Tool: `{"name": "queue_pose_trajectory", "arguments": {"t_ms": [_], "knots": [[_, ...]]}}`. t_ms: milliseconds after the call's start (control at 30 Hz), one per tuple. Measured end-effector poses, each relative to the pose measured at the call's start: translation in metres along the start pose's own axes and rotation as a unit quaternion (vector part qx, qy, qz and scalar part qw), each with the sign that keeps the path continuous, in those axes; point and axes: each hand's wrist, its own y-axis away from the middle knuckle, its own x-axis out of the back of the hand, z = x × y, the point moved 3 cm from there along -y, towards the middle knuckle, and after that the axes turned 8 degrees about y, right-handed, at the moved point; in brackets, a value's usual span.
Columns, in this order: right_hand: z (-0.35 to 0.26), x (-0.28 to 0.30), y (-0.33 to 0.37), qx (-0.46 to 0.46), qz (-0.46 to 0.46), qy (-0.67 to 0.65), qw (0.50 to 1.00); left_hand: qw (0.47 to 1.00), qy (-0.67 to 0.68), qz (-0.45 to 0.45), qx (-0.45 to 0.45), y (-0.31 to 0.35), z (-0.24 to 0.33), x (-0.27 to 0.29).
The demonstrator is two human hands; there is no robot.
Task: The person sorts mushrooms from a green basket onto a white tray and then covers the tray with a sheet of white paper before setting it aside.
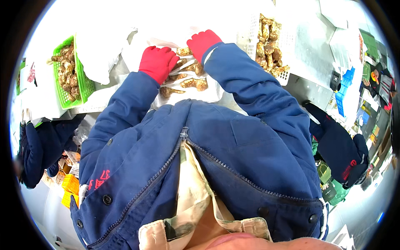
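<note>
Mushrooms (195, 84) with brown-mottled caps and pale stems lie in rows in a white tray (214, 93), with strips of white sheet between them. At the tray's left side is my left hand (157, 63) in a red glove, its fingers curled downward beside the mushrooms. My right hand (204, 43), also red-gloved, sits at the tray's far right with bent fingers, close to a single mushroom (183, 51) at the far end. Whatever either hand pinches is hidden under the fingers. A white sheet (163, 42) shows beyond and between the hands.
On the left stands a green basket (85, 85) of mushrooms; on the right, a white basket (284, 77) holds more (268, 46). Other people in dark jackets are at the left (50, 137) and right (339, 141). Yellow crates (70, 185) sit low at the left.
</note>
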Motion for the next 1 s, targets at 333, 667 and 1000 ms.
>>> {"name": "queue_pose_trajectory", "arguments": {"t_ms": [333, 667, 1000], "knots": [[0.006, -0.005, -0.046, -0.129, 0.027, -0.097, 0.986, 0.996, -0.059, 0.007, 0.069, -0.043, -0.034, 0.000], [0.007, -0.015, -0.061, -0.086, 0.111, -0.019, 0.990, 0.997, -0.038, 0.065, -0.020, -0.044, -0.041, -0.001], [0.001, 0.005, -0.011, 0.032, -0.004, -0.057, 0.998, 0.994, 0.007, -0.108, -0.030, -0.011, -0.044, 0.022]]}}
